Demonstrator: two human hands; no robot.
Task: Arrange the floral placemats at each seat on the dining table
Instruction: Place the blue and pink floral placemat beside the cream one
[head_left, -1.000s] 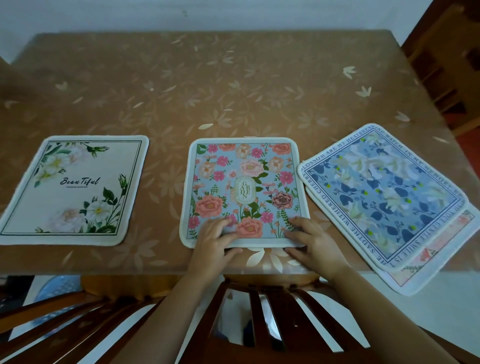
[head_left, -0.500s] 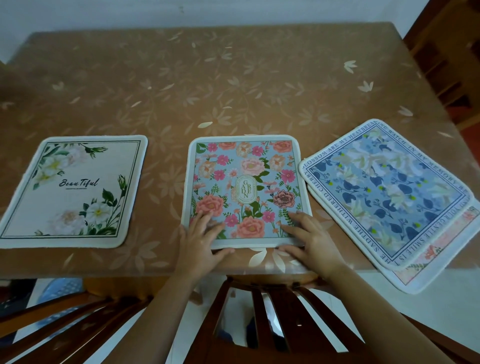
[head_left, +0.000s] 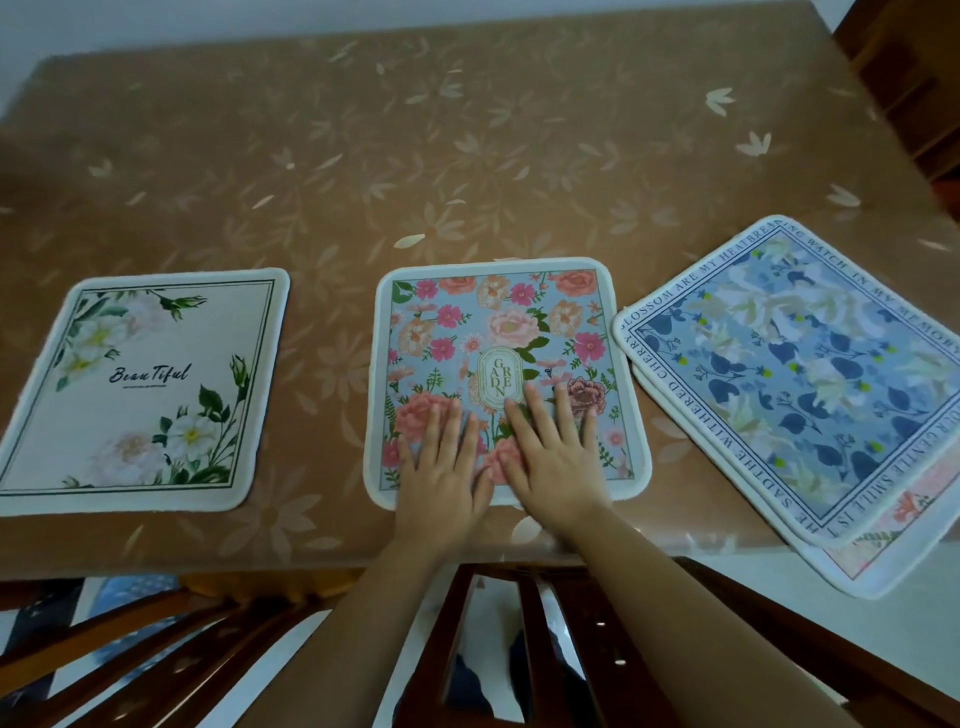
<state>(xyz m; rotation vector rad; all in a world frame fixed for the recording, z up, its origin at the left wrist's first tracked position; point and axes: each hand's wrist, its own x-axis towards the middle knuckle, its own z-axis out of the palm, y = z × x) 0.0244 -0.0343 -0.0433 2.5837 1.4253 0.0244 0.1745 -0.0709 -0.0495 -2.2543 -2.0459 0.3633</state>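
A placemat with pink and orange flowers on light blue (head_left: 498, 332) lies in the middle of the table's near edge. My left hand (head_left: 441, 478) and my right hand (head_left: 550, 457) lie flat on its near half, fingers straight, side by side. A white placemat reading "Beautiful" (head_left: 140, 389) lies to the left. At the right a blue-flowered placemat with a text border (head_left: 800, 379) sits askew on top of a pinkish placemat (head_left: 883, 551), whose corner hangs past the table edge.
The brown table (head_left: 467, 156) carries a leaf-patterned cloth. Wooden chair backs stand at the near edge, one under my arms (head_left: 519, 649) and one at the lower left (head_left: 130, 639). Another wooden chair (head_left: 914, 78) stands at the far right.
Both hands have moved from the middle placemat's near edge onto its surface and flattened out. The placemat has shifted slightly away from the table edge.
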